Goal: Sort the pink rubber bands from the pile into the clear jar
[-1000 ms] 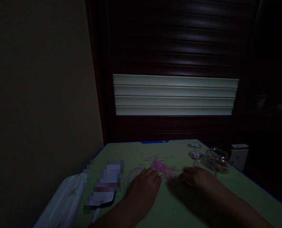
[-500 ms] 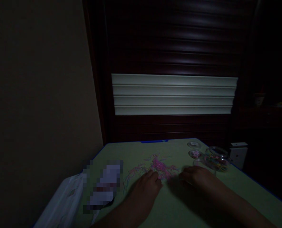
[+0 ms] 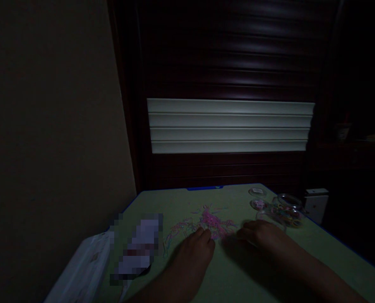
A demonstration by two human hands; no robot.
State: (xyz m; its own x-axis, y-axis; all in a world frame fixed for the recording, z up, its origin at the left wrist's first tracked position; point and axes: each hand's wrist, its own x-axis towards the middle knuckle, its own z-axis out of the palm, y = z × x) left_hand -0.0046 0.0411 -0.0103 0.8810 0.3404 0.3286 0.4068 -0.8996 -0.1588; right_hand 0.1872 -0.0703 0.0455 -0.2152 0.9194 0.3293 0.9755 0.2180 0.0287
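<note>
Fingers (image 3: 203, 232) of the left hand (image 3: 195, 248) lay loosely spread, their tips touching the near edge of a pile of small pink bands (image 3: 212, 221) on the green table (image 3: 238, 277). Whether the right hand (image 3: 260, 235), palm down just right of the pile, pinched anything was too dim to tell. A clear jar of coloured bands (image 3: 287, 212) lay on its side near that hand.
</note>
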